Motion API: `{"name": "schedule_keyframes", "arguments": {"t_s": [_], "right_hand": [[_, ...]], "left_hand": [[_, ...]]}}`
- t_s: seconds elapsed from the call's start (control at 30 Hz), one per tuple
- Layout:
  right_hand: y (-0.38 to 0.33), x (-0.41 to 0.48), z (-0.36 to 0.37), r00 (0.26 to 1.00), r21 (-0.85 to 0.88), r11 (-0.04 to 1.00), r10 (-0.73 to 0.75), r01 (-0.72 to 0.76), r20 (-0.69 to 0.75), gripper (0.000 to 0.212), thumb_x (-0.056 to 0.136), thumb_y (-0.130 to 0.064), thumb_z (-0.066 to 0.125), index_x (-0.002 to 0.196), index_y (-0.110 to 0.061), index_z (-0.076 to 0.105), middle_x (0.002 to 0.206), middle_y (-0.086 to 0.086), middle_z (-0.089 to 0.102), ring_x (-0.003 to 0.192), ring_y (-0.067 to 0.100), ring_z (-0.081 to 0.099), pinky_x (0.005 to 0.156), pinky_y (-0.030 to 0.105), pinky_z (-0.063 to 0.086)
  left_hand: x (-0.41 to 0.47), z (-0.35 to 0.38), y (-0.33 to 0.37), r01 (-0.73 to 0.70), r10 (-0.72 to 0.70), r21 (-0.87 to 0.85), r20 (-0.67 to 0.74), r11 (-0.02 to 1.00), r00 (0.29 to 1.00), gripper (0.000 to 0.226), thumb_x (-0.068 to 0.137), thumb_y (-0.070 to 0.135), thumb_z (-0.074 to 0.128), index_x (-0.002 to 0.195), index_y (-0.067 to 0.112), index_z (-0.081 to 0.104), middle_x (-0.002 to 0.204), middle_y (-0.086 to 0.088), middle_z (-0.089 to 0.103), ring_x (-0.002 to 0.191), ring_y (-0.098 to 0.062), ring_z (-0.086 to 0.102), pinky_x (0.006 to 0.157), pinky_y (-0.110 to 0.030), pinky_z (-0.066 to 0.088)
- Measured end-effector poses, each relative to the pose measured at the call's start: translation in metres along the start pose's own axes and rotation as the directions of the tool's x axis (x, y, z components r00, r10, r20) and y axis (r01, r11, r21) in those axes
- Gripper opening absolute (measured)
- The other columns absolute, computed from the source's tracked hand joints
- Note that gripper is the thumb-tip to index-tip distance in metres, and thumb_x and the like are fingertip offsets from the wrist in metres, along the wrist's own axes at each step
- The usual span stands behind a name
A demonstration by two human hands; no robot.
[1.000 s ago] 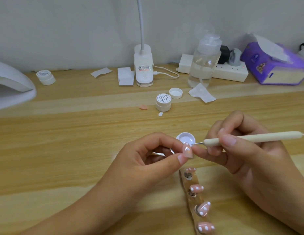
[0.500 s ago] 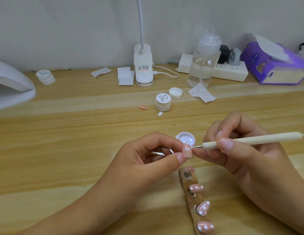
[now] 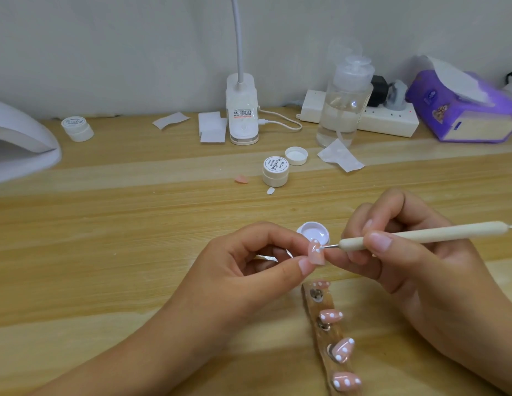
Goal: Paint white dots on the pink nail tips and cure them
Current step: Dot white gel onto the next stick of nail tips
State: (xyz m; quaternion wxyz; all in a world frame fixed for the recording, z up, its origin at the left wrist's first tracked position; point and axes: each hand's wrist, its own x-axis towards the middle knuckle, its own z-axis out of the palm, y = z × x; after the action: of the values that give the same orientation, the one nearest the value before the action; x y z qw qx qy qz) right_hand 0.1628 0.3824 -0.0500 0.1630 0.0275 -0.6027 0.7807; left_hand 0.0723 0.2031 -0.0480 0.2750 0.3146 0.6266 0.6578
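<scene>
Dotting white on a pink nail tip point(image 3: 317, 255) above the desk point(image 3: 106, 252).
The left hand point(image 3: 243, 270) fingers pinch the tip, the right hand point(image 3: 415, 252) fingers clamp the dotting tool point(image 3: 438, 232). Three tips on the strip point(image 3: 315, 310) show dots, a fourth perhaps; curing seems not yet done.

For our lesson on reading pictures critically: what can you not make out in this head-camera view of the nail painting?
Head view:
White domed curing lamp: cut off by the left edge.
Slim cream dotting tool in the right hand: far end leaves the right edge.
Brown strip holding dotted pink nail tips: lower end cut by the bottom edge.
Pink nail tip pinched by the left hand: its underside hidden by the fingers.
</scene>
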Motion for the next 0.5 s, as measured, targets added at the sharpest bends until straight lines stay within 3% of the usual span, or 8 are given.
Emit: {"name": "schedule_keyframes", "arguments": {"t_s": [0.1,0.3,0.5], "right_hand": [[-0.0008,-0.0001,0.0003,1.0,0.003,1.0,0.012,-0.012,0.02,0.026,0.074,-0.033,0.081,0.076,-0.017,0.061,0.074,-0.001,0.061,0.073,0.011,0.066,0.08,0.031,0.056],[0.0009,0.0,-0.0007,1.0,-0.009,1.0,0.001,-0.001,0.005,0.015,0.074,-0.02,0.075,0.075,-0.016,0.061,0.073,0.001,0.06,0.071,0.012,0.066,0.078,0.03,0.057],[0.0004,0.0,0.0001,1.0,-0.004,1.0,0.002,-0.002,0.01,0.022,0.075,-0.028,0.079,0.076,-0.016,0.06,0.073,-0.001,0.06,0.072,0.011,0.066,0.078,0.03,0.057]], "left_hand": [[0.0,-0.0001,0.0003,-0.001,0.001,-0.002,0.001,1.0,1.0,0.016,0.069,0.037,0.073,0.08,0.025,0.074,0.084,0.003,0.069,0.079,-0.008,0.058,0.072,-0.017,0.046],[-0.0002,-0.0001,0.0006,0.003,-0.003,0.01,0.005,1.0,1.0,0.017,0.07,0.039,0.073,0.081,0.026,0.074,0.088,-0.011,0.067,0.077,-0.014,0.055,0.071,-0.021,0.043],[0.0,-0.0006,0.0002,0.002,-0.002,0.012,0.009,1.0,1.0,0.015,0.071,0.038,0.073,0.081,0.027,0.074,0.083,0.0,0.068,0.078,-0.011,0.056,0.071,-0.019,0.044]]}}
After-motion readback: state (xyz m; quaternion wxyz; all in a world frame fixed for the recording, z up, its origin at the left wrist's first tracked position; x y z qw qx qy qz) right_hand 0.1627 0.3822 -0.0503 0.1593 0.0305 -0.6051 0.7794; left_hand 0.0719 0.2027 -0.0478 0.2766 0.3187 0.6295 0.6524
